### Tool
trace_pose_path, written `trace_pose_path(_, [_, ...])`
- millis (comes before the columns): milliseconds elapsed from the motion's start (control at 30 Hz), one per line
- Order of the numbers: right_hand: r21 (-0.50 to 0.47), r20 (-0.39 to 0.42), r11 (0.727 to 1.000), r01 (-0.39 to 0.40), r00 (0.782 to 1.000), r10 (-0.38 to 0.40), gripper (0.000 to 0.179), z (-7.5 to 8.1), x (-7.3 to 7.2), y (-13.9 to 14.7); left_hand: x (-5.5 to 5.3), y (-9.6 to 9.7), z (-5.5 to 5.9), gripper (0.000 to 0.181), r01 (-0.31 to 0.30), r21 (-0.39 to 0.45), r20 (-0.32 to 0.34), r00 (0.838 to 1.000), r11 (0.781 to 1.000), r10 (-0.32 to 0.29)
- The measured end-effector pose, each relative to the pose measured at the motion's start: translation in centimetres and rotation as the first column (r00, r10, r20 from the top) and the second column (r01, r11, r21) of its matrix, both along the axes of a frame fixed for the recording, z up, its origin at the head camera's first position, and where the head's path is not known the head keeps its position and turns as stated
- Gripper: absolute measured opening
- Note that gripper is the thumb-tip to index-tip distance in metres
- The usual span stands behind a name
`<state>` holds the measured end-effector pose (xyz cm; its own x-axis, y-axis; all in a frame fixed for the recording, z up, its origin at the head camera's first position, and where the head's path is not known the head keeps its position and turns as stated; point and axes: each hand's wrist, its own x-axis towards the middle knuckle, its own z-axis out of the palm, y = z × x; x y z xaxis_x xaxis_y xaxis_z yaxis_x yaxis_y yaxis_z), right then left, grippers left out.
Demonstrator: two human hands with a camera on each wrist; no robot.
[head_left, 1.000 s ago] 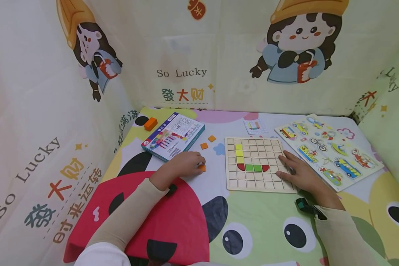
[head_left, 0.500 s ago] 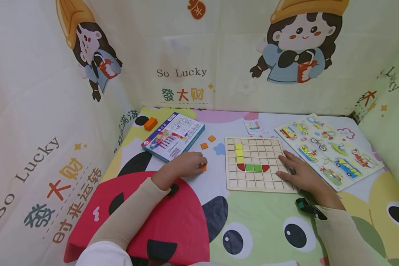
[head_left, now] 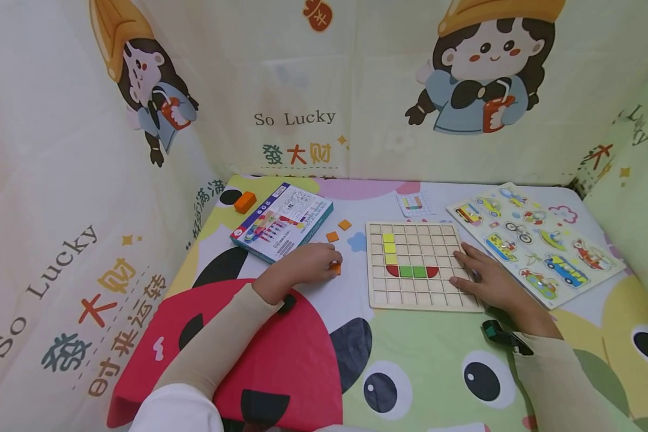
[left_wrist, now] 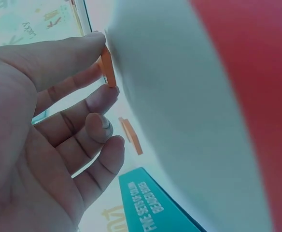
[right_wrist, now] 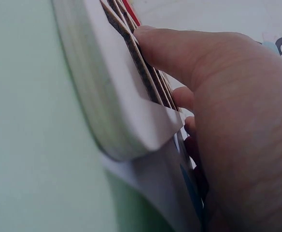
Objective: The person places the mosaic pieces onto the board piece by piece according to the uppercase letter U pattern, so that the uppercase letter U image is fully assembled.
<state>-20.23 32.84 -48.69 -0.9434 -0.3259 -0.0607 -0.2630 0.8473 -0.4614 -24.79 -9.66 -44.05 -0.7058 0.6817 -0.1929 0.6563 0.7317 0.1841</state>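
Note:
My left hand (head_left: 309, 265) pinches a small orange square tile (head_left: 336, 269) between thumb and fingers, low over the table. The left wrist view shows the tile (left_wrist: 108, 70) on edge between the thumb tip and fingertips, the other fingers loosely bent. My right hand (head_left: 488, 281) rests at the right edge of a wooden grid board (head_left: 432, 299), thumb and fingertips touching its rim. On the board stand a column of yellow squares (head_left: 389, 247) and, below it, a row with two green squares (head_left: 413, 272) between red rounded pieces (head_left: 432, 272).
Two loose orange tiles (head_left: 332, 236) lie between the board and a flat toy box (head_left: 282, 222). An orange block (head_left: 245, 202) sits behind the box at left. A pattern card (head_left: 412, 204) lies behind the board. A vehicle puzzle board (head_left: 524, 255) is at the right.
My left hand has shifted a little to the right, toward the grid board, with the orange tile. The right hand keeps its place at the board's edge.

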Motion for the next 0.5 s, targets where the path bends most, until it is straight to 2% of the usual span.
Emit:
trace_pose_path(367, [0.004,0.013,1.000,0.005,1.000,-0.005,0.084,-0.2,-0.2,0.1,-0.8,1.8,0.3,0.030,0.002,0.009,0.008,1.000,1.000,-0.002])
trace_pose_path(500, [-0.014,0.005,1.000,0.004,1.000,-0.004,0.083,-0.2,-0.1,0.1,-0.9,2.7,0.3,0.030,0.025,0.010,-0.001,1.000,1.000,-0.025])
